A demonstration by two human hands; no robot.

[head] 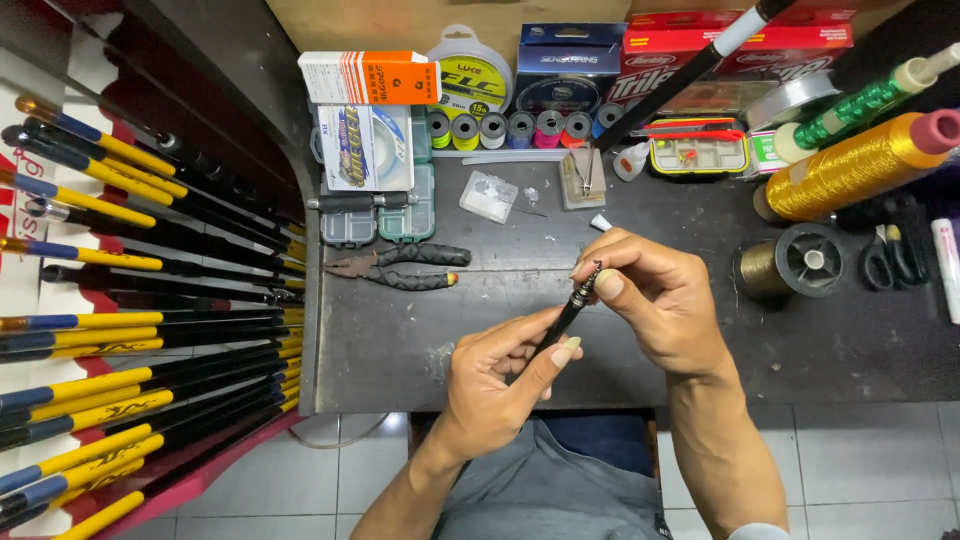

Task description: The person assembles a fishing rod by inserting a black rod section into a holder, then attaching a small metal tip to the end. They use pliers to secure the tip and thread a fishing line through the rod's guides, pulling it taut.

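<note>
A thin black rod section [566,318] with a ringed metal tip is held over the dark workbench [420,340]. My left hand [500,385] grips its lower shaft between thumb and fingers. My right hand [655,300] pinches the ringed tip with thumb and forefinger. Both hands hover above the bench's front middle. The rod's lower end is hidden inside my left palm.
Black-handled pliers [400,266] lie left of the hands. Small compartment boxes [378,205], line spools [508,128] and packaged line stand at the back. Gold thread spools [850,165], a reel [800,260] and scissors [890,255] sit right. Yellow-and-black rods [120,330] fill a rack at left.
</note>
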